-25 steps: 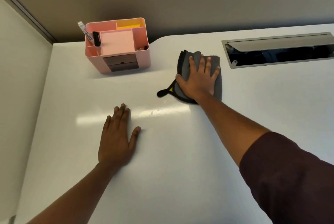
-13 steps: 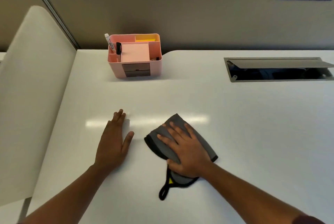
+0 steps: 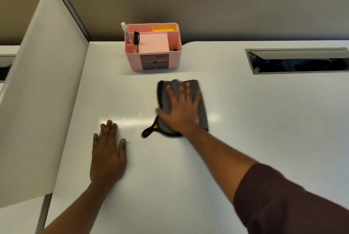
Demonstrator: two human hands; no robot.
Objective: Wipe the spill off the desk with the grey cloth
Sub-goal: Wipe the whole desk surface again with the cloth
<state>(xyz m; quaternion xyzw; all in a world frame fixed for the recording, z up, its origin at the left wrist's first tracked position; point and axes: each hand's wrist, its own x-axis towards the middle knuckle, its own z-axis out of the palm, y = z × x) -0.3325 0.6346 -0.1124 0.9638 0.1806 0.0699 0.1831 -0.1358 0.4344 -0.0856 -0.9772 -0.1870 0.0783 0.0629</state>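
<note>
The grey cloth (image 3: 202, 105), folded, with a black edge and a black loop at its near left corner, lies on the white desk (image 3: 264, 120) in front of the pink organiser. My right hand (image 3: 181, 109) presses flat on top of it, fingers spread and pointing away from me. Flat on the bare desk lies my left hand (image 3: 107, 154), nearer to me and to the left of the cloth, holding nothing. No spill shows on the desk; only a bright streak of reflected light crosses it.
A pink desk organiser (image 3: 154, 46) with markers and notes stands at the back, close behind the cloth. A long cable slot (image 3: 300, 60) with a raised lid is cut into the desk at the back right. A white side panel (image 3: 37, 92) bounds the left.
My right hand has pushed the cloth away from me, from near the front of the desk back towards the organiser. One second ago it was also far out. My left hand stays put.
</note>
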